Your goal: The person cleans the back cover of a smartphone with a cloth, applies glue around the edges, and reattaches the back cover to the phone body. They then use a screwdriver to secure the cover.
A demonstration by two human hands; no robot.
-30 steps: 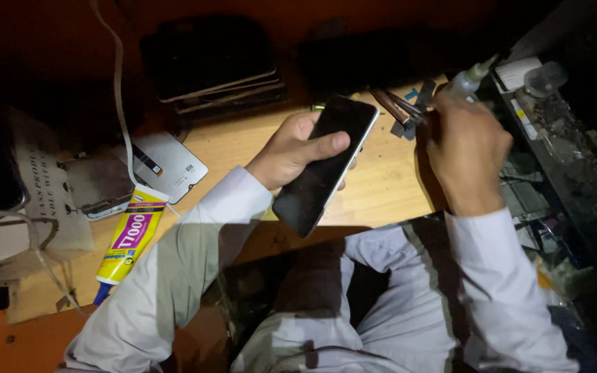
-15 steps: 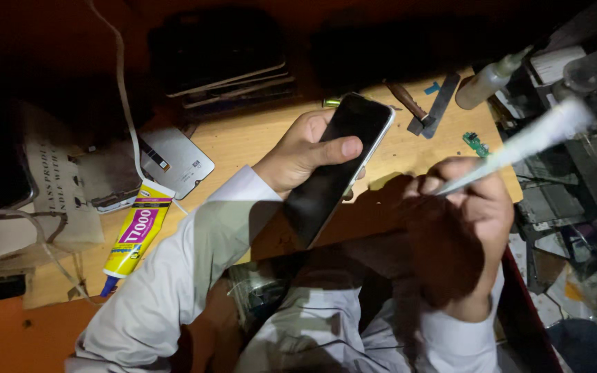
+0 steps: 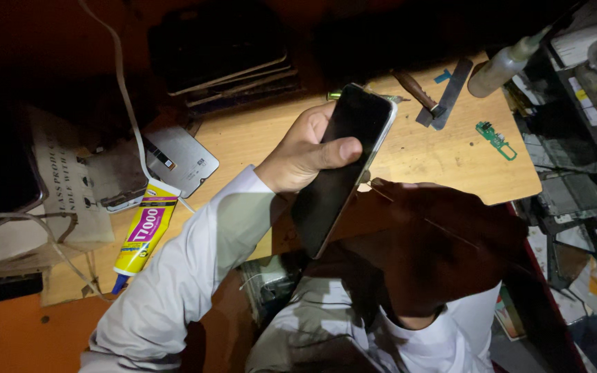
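Above the workbench, dark-screened phone (image 3: pixel 343 162)

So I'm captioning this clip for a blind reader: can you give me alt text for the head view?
A person's left hand holds a dark-screened smartphone above a wooden worktable; the right hand sits close to the camera in deep shadow. Nearby lie a yellow glue tube, a small green circuit board and a squeeze bottle.

Both arms wear long pale grey-white sleeves with buttonless-looking cuffs at the wrists; left hand (image 3: pixel 302 152) bare, ringless.
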